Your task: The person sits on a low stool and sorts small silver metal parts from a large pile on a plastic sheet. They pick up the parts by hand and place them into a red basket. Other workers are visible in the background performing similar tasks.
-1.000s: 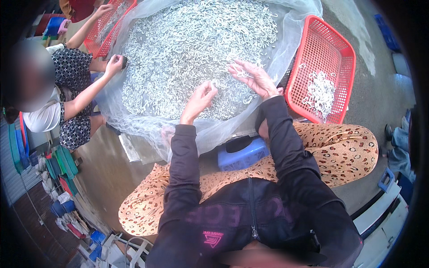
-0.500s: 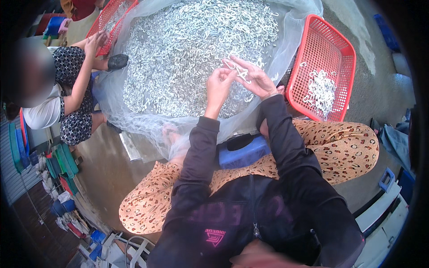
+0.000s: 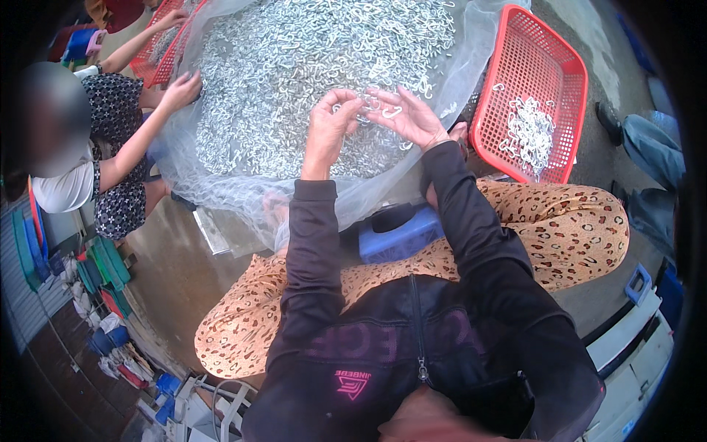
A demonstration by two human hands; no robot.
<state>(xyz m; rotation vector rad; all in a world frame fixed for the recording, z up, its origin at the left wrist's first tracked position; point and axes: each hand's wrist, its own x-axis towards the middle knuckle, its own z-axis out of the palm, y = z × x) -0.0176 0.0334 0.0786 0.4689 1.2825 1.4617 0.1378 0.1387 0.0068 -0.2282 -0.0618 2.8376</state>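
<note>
Over a broad pile of small silvery S-shaped hooks (image 3: 258,81), my two hands are raised close together. My right hand (image 3: 416,121) is turned palm up with fingers stretched out; a few whitish hooks (image 3: 390,113) lie across its fingers, held there. My left hand (image 3: 329,125) is beside it with thumb and fingertips pinched together; whatever is between them is too small to make out. Under the pile spreads a sheer whitish net (image 3: 228,195), bunched up along its near edge.
To the right stands a red plastic basket (image 3: 508,55) with a small heap of hooks (image 3: 529,132). At the left another person (image 3: 121,158) sits by a second red basket (image 3: 158,66). A blue plastic stool (image 3: 401,239) is between my legs. Someone's legs in jeans (image 3: 652,151) show far right.
My left hand has drawn away to the left from my right hand, which now carries fewer visible hooks. The other person's hands have parted, one reaching to their basket, one toward the net's edge.
</note>
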